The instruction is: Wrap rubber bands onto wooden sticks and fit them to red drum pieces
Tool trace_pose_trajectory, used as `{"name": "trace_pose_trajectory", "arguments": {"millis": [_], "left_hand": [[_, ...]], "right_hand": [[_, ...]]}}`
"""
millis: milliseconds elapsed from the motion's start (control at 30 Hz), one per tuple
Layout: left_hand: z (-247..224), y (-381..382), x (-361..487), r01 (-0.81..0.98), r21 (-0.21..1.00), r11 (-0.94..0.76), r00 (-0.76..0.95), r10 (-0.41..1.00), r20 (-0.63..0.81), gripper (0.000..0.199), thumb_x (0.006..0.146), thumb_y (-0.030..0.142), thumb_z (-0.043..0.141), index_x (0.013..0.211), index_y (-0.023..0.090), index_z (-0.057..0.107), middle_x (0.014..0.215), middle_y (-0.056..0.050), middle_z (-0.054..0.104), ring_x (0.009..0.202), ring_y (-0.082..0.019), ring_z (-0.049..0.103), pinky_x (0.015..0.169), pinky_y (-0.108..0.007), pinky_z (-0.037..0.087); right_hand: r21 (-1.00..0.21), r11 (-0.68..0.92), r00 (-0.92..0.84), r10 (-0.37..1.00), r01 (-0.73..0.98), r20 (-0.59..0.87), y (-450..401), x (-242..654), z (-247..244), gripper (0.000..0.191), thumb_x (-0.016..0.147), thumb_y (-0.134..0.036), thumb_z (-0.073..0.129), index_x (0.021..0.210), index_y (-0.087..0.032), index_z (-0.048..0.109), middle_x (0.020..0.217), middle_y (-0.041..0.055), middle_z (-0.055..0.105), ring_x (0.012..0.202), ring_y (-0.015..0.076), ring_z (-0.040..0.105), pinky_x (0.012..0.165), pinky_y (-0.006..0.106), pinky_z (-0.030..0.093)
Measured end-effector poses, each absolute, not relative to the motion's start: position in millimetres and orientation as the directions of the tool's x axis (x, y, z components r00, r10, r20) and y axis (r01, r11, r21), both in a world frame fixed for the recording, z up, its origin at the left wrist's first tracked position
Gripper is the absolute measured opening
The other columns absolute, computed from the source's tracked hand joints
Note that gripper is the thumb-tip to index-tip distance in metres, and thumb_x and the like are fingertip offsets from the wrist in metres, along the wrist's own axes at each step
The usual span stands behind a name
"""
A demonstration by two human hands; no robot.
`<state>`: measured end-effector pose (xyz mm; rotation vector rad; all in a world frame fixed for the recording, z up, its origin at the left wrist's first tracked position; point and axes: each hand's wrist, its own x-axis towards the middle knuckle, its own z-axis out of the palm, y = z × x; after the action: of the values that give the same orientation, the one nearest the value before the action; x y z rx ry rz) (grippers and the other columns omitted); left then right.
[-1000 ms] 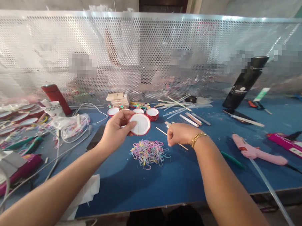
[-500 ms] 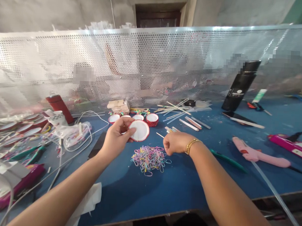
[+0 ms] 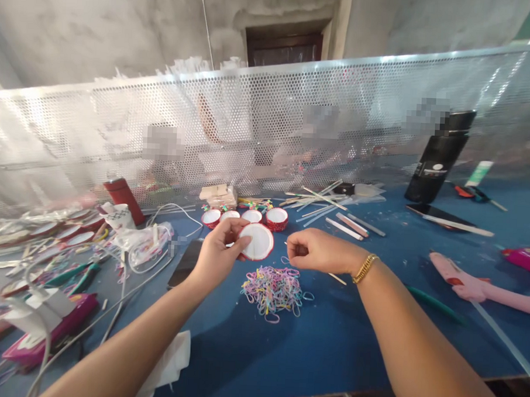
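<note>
My left hand (image 3: 222, 246) grips a round white disc with a red rim (image 3: 259, 241) by its left edge, thumb on its face. To the right, my right hand (image 3: 318, 250) is pinched closed, with a gold bracelet at the wrist; a small looped band shows at its fingertips. Just below both hands lies a pile of pastel rubber bands (image 3: 274, 289) on the blue table (image 3: 240, 361). Behind the disc stand small red-rimmed white cups (image 3: 276, 218).
Glue sticks and thin sticks (image 3: 351, 224) lie beyond my right hand. A pink glue gun (image 3: 467, 283) and black bottle (image 3: 440, 159) are at the right. Cables, a red bottle (image 3: 123, 198) and a power strip (image 3: 52, 329) are at the left; a perforated metal screen (image 3: 268, 128) stands behind.
The view has shifted, so the table items appear further right and slightly lower. My right hand has moved slightly away from the disc, with a band now visible at its fingertips.
</note>
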<state>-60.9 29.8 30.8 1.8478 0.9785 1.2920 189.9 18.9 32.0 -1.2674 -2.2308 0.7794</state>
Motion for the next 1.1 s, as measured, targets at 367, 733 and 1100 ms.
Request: {"name": "trace_pose_trajectory", "arguments": {"millis": [367,733,1100], "left_hand": [[28.6,28.0,-58.6,0.21,0.834,-0.51,0.231,0.855,0.465,0.024,0.08,0.029,0.071,0.102,0.021,0.065,0.076,0.001,0.066,0.06,-0.011,0.061,0.047,-0.02,0.053],[28.1,26.5,-59.7,0.308,0.785,-0.537,0.253,0.842,0.477,0.024,0.081,0.026,0.068,0.104,0.019,0.065,0.09,-0.005,0.072,0.072,-0.015,0.066,0.05,-0.023,0.057],[28.4,26.9,-60.5,0.35,0.76,-0.548,0.264,0.836,0.481,0.023,0.082,0.024,0.066,0.104,0.018,0.065,0.092,-0.006,0.073,0.072,-0.015,0.066,0.053,-0.024,0.055]], "right_hand": [[-0.86,0.435,-0.362,0.872,0.267,0.329,19.2,175.0,32.4,0.012,0.081,-0.029,0.067,0.076,-0.021,0.059,0.071,-0.0025,0.06,0.065,0.0115,0.053,0.063,0.027,0.044],[-0.822,0.474,-0.316,0.869,0.315,0.38,21.6,159.7,20.7,0.012,0.081,-0.029,0.069,0.078,-0.021,0.061,0.071,-0.0024,0.061,0.064,0.0107,0.052,0.062,0.027,0.043],[-0.863,0.472,-0.313,0.86,0.182,0.404,17.2,159.3,27.7,0.014,0.079,-0.029,0.071,0.078,-0.02,0.06,0.071,-0.0027,0.06,0.064,0.01,0.051,0.061,0.027,0.044]]}}
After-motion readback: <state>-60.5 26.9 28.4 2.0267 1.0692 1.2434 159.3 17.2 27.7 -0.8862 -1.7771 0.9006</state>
